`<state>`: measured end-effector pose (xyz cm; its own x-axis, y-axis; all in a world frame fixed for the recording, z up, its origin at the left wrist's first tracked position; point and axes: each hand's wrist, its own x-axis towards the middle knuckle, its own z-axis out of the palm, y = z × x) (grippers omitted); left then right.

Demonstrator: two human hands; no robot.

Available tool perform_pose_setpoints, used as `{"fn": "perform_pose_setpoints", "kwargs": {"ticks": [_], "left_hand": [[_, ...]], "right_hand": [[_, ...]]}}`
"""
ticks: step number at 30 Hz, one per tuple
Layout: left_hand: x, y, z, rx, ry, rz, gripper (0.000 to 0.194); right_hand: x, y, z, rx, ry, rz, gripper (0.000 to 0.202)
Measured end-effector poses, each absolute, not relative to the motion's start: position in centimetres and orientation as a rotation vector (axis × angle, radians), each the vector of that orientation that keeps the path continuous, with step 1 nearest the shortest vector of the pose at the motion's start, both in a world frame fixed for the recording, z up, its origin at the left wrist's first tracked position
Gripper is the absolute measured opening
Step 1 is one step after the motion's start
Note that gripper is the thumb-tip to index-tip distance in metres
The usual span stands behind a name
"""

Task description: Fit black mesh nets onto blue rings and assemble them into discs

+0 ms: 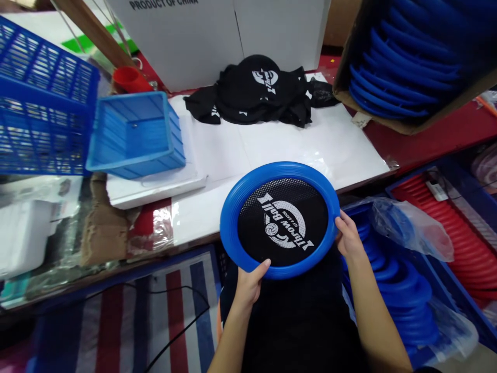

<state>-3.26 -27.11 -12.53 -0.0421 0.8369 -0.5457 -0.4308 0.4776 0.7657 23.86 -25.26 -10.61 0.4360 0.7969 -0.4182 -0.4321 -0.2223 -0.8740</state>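
A round throw-ball paddle (319,259) with a blue plastic rim and printed black mesh is held in front of my body, over the table's front edge. My left hand (250,284) grips the rim at the lower left, its thumb lying on top. At the right side of the rim, my right hand (348,235) is closed on it, with the fingers partly hidden behind. Beyond the paddle, a pile of black printed mesh pieces (252,101) lies on the white tabletop (229,150).
A blue bin (135,134) stands on a white box at the left, beside blue crates (42,103). At the upper right, a carton holds blue rings (404,67). Below right are crates of blue rings (404,290) and red rings (438,233). A white carton (229,41) stands behind.
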Motion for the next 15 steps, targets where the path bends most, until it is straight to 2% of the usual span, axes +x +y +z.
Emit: {"fn": "perform_pose_setpoints", "kwargs": {"ticks": [7, 15], "left_hand": [[-3.6, -26.4, -12.8, 0.419, 1.249, 1.079, 0.099], [-7.3, -26.3, -14.6, 0.608, 1.361, 0.995, 0.078]], "right_hand": [[23.0, -24.9, -9.1, -1.403, -0.441, 1.142, 0.062], [23.4, -26.3, -9.9, -1.323, -0.4, 1.311, 0.064]]}}
